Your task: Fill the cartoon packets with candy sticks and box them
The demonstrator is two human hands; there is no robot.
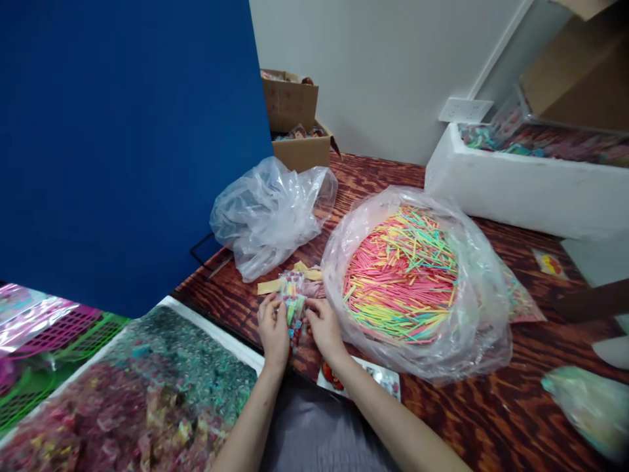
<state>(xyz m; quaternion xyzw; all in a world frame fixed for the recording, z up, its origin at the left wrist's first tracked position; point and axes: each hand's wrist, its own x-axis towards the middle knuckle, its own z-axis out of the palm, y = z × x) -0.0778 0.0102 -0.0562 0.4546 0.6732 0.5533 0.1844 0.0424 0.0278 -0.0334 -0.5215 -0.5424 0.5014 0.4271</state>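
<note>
Near the table's front edge, my left hand (273, 330) pinches the left side of a small clear plastic packet (295, 307). Short pastel sticks and some red and blue bits show through it. My right hand (325, 328) has its thumb and fingers closed at the packet's right side. Pale yellow strips (269, 287) lie just beyond the packet, partly under it. To the right of my hands stands a large open clear bag (472, 321) full of thin pink, yellow and green sticks (400, 275). A printed card (381, 377) lies partly beneath my right forearm.
A crumpled clear bag (278, 210) lies behind my hands, with cardboard boxes (302, 152) further back. A white foam box (521, 187) stands back right. At left are a blue panel (122, 131) and a white-rimmed bin (216, 331) of colourful pieces. A filled bag (592, 406) sits right.
</note>
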